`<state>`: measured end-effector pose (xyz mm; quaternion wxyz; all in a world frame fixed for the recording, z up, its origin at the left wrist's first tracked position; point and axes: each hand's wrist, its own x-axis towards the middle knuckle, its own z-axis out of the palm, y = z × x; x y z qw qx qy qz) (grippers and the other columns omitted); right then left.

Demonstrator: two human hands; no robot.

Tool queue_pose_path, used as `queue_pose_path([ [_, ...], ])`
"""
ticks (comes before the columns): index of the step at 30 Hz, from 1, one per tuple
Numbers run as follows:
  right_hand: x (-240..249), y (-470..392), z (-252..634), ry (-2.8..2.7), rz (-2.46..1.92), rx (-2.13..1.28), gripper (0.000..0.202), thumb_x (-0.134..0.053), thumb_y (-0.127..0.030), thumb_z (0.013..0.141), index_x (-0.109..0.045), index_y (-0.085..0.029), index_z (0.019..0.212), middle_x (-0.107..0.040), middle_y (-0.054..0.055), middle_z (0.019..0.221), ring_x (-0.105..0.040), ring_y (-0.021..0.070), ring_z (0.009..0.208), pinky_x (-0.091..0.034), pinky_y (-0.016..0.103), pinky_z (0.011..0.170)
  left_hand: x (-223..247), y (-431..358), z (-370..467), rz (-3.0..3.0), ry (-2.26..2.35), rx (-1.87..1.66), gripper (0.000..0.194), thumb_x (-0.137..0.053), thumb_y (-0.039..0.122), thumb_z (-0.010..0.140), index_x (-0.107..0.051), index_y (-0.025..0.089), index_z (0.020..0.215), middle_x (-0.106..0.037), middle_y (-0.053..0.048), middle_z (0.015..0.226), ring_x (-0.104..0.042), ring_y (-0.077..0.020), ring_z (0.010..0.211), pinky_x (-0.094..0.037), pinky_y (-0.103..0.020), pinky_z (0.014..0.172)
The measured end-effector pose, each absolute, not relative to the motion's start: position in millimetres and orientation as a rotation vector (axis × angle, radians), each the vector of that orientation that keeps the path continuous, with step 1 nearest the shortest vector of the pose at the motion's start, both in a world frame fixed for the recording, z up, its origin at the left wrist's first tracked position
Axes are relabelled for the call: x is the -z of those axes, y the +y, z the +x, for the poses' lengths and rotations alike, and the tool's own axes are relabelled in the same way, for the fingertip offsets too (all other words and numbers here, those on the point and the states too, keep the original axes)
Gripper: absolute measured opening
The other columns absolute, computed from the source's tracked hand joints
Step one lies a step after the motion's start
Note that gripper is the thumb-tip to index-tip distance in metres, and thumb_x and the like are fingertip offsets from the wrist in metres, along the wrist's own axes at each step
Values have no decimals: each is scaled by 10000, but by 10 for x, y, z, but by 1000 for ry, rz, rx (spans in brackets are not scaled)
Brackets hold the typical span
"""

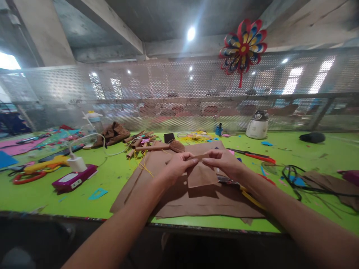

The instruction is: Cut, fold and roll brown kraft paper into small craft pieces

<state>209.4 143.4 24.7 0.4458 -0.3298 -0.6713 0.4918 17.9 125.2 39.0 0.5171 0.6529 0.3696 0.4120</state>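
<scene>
A small piece of brown paper (202, 176) is held up between my two hands, its upper edge folded over. My left hand (179, 166) pinches its top left part between thumb and fingers. At the top right, my right hand (223, 161) pinches the same edge. Below them a large brown sheet (179, 203) lies on the green table, with the small piece's shadow on it. Scissors with yellow handles (252, 198) lie partly beneath my right forearm. A pleated brown paper fan (177, 146) rests just beyond my left hand.
Rolled brown paper tubes (137, 143) and yellow strings (144, 164) lie behind the sheet. A purple power socket (74, 179) with a white charger stands left. A white bottle (257, 125) stands at the back right; black cable (291, 179) and red-handled scissors (260, 157) lie right.
</scene>
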Motion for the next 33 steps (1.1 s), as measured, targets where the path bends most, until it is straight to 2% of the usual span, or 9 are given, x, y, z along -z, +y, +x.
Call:
queue_pose_path([
  [5,-253,1418,2077,-1562,-870,-1176,256,-735,-377,623,-609,-155,623,-508,-39,549,-409,76,511,-343,246,539,-415,1237,200,1504,860,-973,99,-588,251,751,-562,163,789,-385,49,545,-289,-72,483,-208,-240,486],
  [8,-238,1433,2069,-1500,-882,-1199,284,-752,-391,592,-590,-158,594,-514,-39,548,-414,78,511,-342,247,532,-404,1263,195,1492,895,-1018,117,-570,222,743,-548,170,845,-383,49,549,-309,-79,495,-215,-238,490],
  [12,-209,1462,2071,-1463,-857,-1240,264,-764,-374,583,-616,-157,614,-531,-32,567,-434,80,529,-355,243,540,-358,1297,185,1481,903,-1061,146,-571,219,730,-523,177,862,-431,38,596,-366,-84,531,-258,-233,515],
  [16,-200,1471,2080,-1502,-844,-1232,283,-767,-352,589,-694,-164,787,-602,3,673,-477,97,577,-392,253,569,-334,1290,190,1467,895,-1053,160,-585,240,727,-510,180,855,-497,13,658,-426,-97,575,-293,-238,542],
  [19,-193,1470,2084,-1535,-858,-1217,302,-755,-356,610,-704,-165,838,-613,10,689,-486,101,581,-395,258,575,-330,1280,194,1482,907,-1032,162,-596,251,725,-511,183,846,-490,14,629,-419,-100,558,-279,-241,527],
  [25,-209,1446,2064,-1506,-841,-1210,202,-742,-283,611,-720,-172,778,-605,-7,650,-441,81,552,-344,246,546,-336,1282,204,1464,894,-1024,163,-594,228,712,-493,197,836,-462,36,587,-409,-93,530,-266,-236,520],
  [29,-278,1388,2036,-1460,-880,-1207,178,-721,-255,593,-734,-178,753,-559,-25,546,-366,76,497,-297,248,496,-364,1263,216,1454,881,-1033,165,-588,216,700,-496,200,836,-466,40,592,-429,-99,551,-276,-233,538],
  [33,-301,1364,2026,-1450,-858,-1193,148,-710,-246,582,-737,-185,714,-541,-30,507,-351,78,482,-276,244,475,-402,1220,222,1449,870,-1054,139,-603,194,686,-515,191,794,-412,53,547,-381,-89,524,-259,-227,524],
])
